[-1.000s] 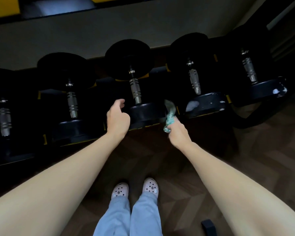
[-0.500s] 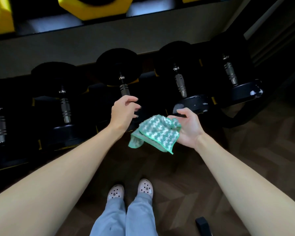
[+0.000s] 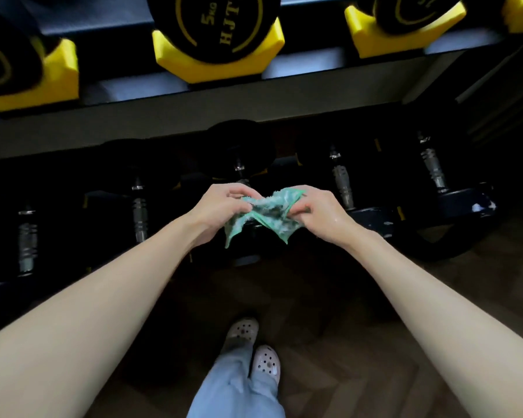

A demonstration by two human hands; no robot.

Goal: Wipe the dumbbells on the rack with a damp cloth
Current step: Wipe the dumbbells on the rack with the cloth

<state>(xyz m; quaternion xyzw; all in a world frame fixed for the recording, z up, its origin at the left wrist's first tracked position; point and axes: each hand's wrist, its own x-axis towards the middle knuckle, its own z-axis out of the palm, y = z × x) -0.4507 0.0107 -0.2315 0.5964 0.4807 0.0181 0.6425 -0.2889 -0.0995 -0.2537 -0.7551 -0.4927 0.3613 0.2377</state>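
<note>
While the left hand (image 3: 221, 206) pinches one edge of the cloth (image 3: 263, 217) with curled fingers, the right hand (image 3: 320, 209) grips the other edge. The crumpled cloth hangs between them before the lower row of the rack (image 3: 254, 105), seemingly clear of the dumbbells (image 3: 341, 182). Wiping is not under way; this looks like refolding. Next, probably, the cloth must be gathered into one hand and pressed onto the nearest dumbbell.

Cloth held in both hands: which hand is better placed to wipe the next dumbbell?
Probably the right hand: it pinches the green cloth and sits nearest a dumbbell handle, just to its right. The left hand grips the cloth's other edge.
</note>
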